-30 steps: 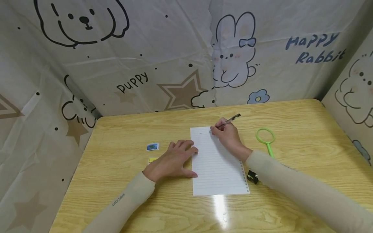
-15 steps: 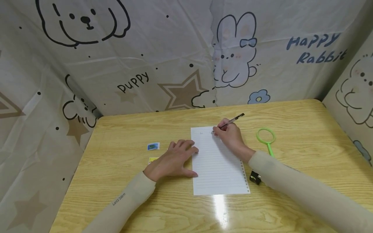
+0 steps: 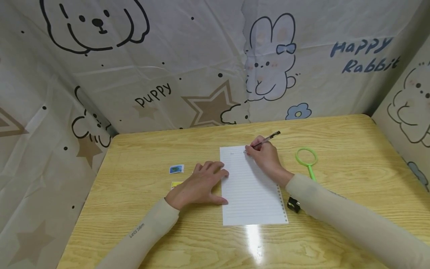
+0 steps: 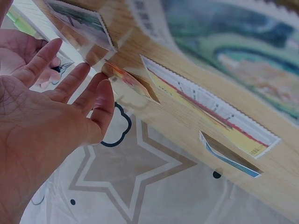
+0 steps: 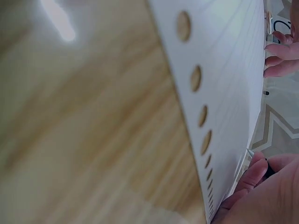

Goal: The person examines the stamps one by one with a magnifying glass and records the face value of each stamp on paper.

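Lined loose-leaf paper [image 3: 251,200] lies on the counter [image 3: 141,155], the left hand [image 3: 202,183] spread at its left edge; the right hand [image 3: 266,157], pinching a pen [image 3: 270,138], sits slightly farther right than a second ago, so writing seems to be advancing.

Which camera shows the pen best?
The head view: there the pen shows along most of its length, slanting up out of the right hand. The right wrist view shows only its tip and a little dark barrel; the left wrist view shows just the tip end, small, beyond the left hand.
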Available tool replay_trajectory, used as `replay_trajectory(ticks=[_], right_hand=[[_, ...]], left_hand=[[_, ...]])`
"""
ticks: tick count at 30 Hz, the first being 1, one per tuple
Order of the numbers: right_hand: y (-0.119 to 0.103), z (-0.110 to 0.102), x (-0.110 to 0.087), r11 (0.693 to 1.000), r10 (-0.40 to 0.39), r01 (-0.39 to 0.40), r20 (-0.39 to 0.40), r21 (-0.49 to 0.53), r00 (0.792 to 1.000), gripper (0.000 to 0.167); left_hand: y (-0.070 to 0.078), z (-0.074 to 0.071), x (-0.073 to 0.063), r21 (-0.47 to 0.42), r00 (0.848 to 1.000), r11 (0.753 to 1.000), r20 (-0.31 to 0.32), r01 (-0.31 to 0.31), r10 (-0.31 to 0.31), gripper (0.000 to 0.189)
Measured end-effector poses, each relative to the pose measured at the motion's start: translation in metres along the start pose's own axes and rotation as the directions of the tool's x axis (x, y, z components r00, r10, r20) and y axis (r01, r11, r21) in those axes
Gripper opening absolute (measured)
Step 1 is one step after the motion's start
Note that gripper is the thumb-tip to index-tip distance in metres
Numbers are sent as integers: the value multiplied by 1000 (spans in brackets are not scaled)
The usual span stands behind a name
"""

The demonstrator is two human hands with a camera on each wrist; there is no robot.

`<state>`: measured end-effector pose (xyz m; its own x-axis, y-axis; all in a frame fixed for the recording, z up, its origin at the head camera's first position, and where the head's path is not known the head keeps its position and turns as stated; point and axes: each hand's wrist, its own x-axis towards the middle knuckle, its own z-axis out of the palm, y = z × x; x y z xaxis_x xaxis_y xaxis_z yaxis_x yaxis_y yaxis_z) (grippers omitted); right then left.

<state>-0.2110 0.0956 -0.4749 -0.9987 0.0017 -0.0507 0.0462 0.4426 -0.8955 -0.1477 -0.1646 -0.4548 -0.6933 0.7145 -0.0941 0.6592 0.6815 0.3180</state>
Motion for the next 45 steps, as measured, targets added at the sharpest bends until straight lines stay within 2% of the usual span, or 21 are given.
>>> replay_trajectory(ticks=[8, 17, 32, 45], right_hand=[[1, -2, -1, 1000, -15, 15, 12, -4, 1000, 15], [0, -5, -1, 1000, 23, -23, -8, 18, 1000, 16], [0, -4, -1, 1000, 7, -7, -12, -3, 1000, 16], [2, -8, 1, 997, 65, -64, -7, 45, 998, 19]], left_hand=[[0, 0, -1, -1, 1000, 1000, -7, -6, 6, 77], [0, 0, -1, -2, 1000, 1000, -12, -7, 7, 77], [0, 0, 0, -1, 1000, 1000, -2, 6, -6, 77], [1, -1, 0, 2, 1000, 1000, -1, 4, -4, 77]])
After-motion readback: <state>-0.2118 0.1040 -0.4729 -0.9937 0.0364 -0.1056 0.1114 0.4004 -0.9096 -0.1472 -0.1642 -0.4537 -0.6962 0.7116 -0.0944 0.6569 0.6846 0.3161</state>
